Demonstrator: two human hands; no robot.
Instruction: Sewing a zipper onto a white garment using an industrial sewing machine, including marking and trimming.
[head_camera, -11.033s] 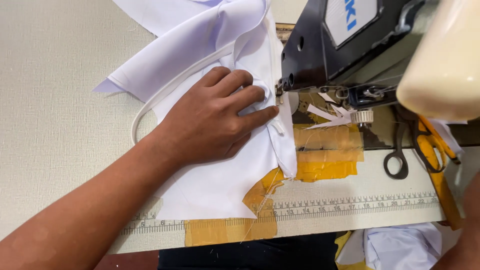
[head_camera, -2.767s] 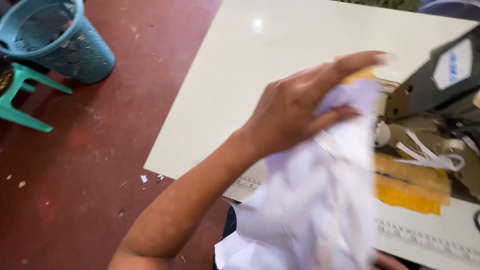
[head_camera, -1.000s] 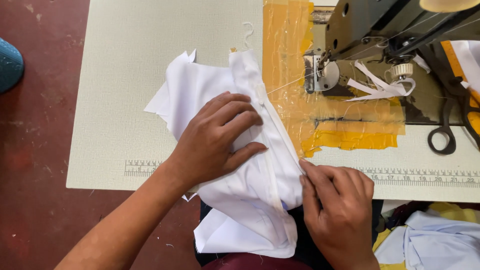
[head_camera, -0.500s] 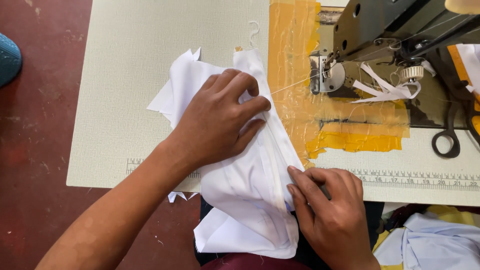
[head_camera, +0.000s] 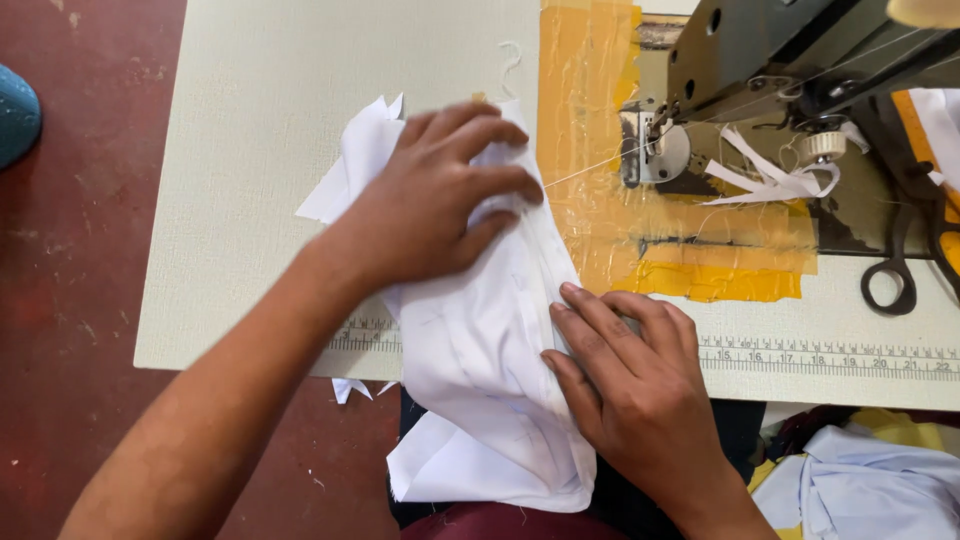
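— Lying across the pale, finely textured table (head_camera: 260, 180), which way is the white cloth (head_camera: 480, 400) pointed?

— Its long axis is run from the table's near edge, where one end is hung over toward the person, up and away to the far end under the fingers, close to the yellow tape (head_camera: 600, 200). It is tilted a little to the left at the top.

— How is it made and shaped?

— A thin, smooth woven fabric is seen, folded into a long narrow bundle with creases and pointed corners stuck out at the upper left.

— And the grips?

— The left hand (head_camera: 430, 200) is laid flat and spread on the upper part, pressed down, nothing clasped. The right hand (head_camera: 630, 390) is set open against the right edge, fingertips touching the fold.

— What smaller things are nearby?

— A grey sewing machine (head_camera: 780, 60), a printed ruler strip (head_camera: 820, 355) and dark scissors (head_camera: 900, 260) are seen at the right.
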